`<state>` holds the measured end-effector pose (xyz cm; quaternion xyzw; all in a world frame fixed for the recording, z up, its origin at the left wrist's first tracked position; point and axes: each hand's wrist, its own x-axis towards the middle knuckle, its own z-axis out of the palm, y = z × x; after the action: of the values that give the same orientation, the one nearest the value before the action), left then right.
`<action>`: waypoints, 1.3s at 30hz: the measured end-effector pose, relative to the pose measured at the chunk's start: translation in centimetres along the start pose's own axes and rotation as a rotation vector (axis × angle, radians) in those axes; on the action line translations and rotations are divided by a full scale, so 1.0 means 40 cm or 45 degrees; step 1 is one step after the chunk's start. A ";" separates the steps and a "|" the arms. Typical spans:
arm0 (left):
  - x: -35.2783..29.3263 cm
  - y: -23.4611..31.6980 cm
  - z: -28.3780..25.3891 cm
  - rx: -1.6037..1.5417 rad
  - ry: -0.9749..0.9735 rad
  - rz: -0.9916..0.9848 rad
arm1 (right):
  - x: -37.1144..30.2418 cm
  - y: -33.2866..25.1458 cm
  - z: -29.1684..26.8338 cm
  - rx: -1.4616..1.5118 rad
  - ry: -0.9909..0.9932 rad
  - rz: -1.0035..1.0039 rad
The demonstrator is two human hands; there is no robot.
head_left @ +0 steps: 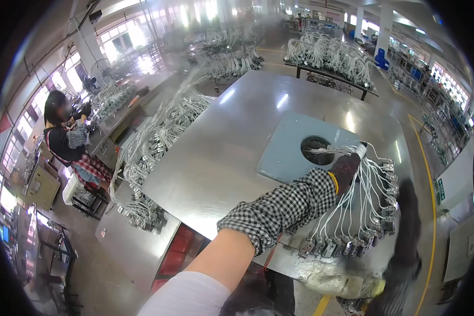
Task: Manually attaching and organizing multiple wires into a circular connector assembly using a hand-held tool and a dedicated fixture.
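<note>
My left hand (346,167), in a dark glove with whitish fingertips, is closed around a bundle of white wires (371,179) at the table's right side. Thin wire ends (329,150) stick out past the hand over the round dark opening (316,149) in a blue-grey plate (279,152). On the other side the wires fan out to several small metal parts (347,246) along the table's near right edge. My right hand (406,203), dark and smeared by motion, is just right of those parts; its fingers cannot be made out.
The plate lies on a shiny metal table (210,158). Heaps of white wires with metal ends (160,137) line the left side, and another rack of wires (329,58) stands behind. A person (68,131) works at a bench on the left. Something wrapped in pale plastic (337,282) is near me.
</note>
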<state>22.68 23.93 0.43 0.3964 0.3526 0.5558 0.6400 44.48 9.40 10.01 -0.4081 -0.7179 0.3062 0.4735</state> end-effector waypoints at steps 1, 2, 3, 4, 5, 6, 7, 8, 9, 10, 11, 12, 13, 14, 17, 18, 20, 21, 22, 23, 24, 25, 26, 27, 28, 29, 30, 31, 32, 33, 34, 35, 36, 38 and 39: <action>-0.007 0.016 0.016 0.118 0.021 0.081 | 0.080 -0.003 0.046 0.009 -0.016 -0.063; 0.007 0.029 0.025 0.389 0.068 0.089 | 0.158 0.004 0.083 0.020 -0.033 -0.126; -0.020 0.036 -0.018 0.428 0.132 0.075 | 0.245 0.075 0.153 -0.190 0.024 -0.444; -0.064 0.058 0.015 0.645 0.007 0.145 | 0.306 0.120 0.161 -0.498 0.119 -0.752; -0.094 0.072 0.055 0.850 -0.130 0.237 | 0.348 0.135 0.149 -0.663 0.090 -0.706; -0.070 0.028 0.000 1.555 -0.075 0.839 | 0.385 0.136 0.196 -0.746 0.040 -0.690; -0.066 0.050 0.015 1.552 -0.080 0.842 | 0.402 0.175 0.187 -0.516 -0.129 -0.502; -0.053 0.076 0.035 1.064 -0.056 0.371 | 0.413 0.210 0.171 -0.286 -0.290 -0.310; -0.057 0.100 0.042 0.570 -0.015 -0.091 | 0.414 0.213 0.178 -0.045 -0.340 -0.043; -0.088 0.083 0.046 1.129 0.028 0.350 | 0.399 0.217 0.174 -0.040 -0.342 -0.040; -0.078 0.055 0.038 1.130 0.026 0.345 | 0.369 0.216 0.161 -0.034 -0.319 -0.230; -0.067 0.033 0.020 1.326 0.020 0.624 | 0.342 0.197 0.159 -0.026 -0.296 -0.432; -0.064 0.027 0.022 1.512 0.006 0.900 | 0.321 0.212 0.154 -0.023 -0.296 -0.431; -0.040 0.033 0.039 1.470 -0.053 0.562 | 0.304 0.233 0.148 -0.280 -0.320 -0.315; -0.031 0.020 0.099 1.011 0.061 0.253 | 0.258 0.194 0.176 -0.022 -0.011 -0.198; -0.050 0.023 0.127 0.798 0.047 0.399 | 0.248 0.207 0.193 0.436 0.351 -0.214; -0.037 0.003 0.158 0.910 0.117 0.467 | 0.250 0.248 0.106 0.434 0.247 -0.232; -0.048 0.019 0.194 1.022 0.097 0.465 | 0.239 0.270 0.069 0.060 0.354 -0.418; -0.064 0.063 0.241 0.835 0.153 0.269 | 0.237 0.269 0.044 0.211 0.507 -0.355; -0.076 0.092 0.280 0.646 0.206 0.075 | 0.233 0.277 0.007 0.202 0.518 -0.362; -0.049 0.065 0.272 0.827 0.242 0.266 | 0.243 0.284 -0.005 0.394 0.581 -0.289; -0.067 0.082 0.312 0.822 0.193 0.318 | 0.234 0.305 -0.077 0.533 0.676 -0.204; -0.093 0.107 0.343 0.828 0.159 0.369 | 0.222 0.333 -0.149 -0.037 0.621 -0.372; -0.093 0.128 0.351 1.049 0.080 0.536 | 0.210 0.291 -0.177 0.545 0.607 -0.296; -0.088 0.136 0.341 1.144 0.089 0.681 | 0.198 0.237 -0.204 1.132 0.559 -0.201; -0.085 0.147 0.341 1.226 0.080 0.831 | 0.177 0.212 -0.228 0.872 0.604 -0.301; -0.173 0.251 0.404 1.055 0.139 0.469 | 0.125 0.162 -0.280 0.913 0.548 -0.372; -0.180 0.274 0.359 1.424 0.117 0.768 | 0.099 0.113 -0.276 1.020 0.435 -0.438; -0.174 0.285 0.325 1.769 0.056 1.065 | 0.076 0.115 -0.334 1.134 0.194 -0.484; -0.187 0.320 0.289 1.774 0.062 1.068 | 0.049 0.093 -0.363 1.122 0.187 -0.481; -0.217 0.370 0.237 1.810 0.017 1.368 | 0.027 0.081 -0.385 1.115 0.175 -0.476; -0.256 0.430 0.183 1.820 -0.039 1.679 | 0.010 0.112 -0.458 1.135 0.191 -0.438; -0.279 0.488 0.136 1.767 -0.117 2.009 | -0.035 0.066 -0.484 1.094 0.212 -0.449; -0.357 0.591 0.062 2.143 -0.348 2.053 | -0.072 -0.002 -0.468 1.199 -0.177 -0.565; -0.492 0.652 -0.038 1.743 -0.267 1.652 | -0.102 -0.027 -0.465 1.256 -0.253 -0.588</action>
<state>7.44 6.37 23.45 0.8521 0.2535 0.4370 -0.1368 62.34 6.30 15.93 0.0612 -0.6015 0.5314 0.5934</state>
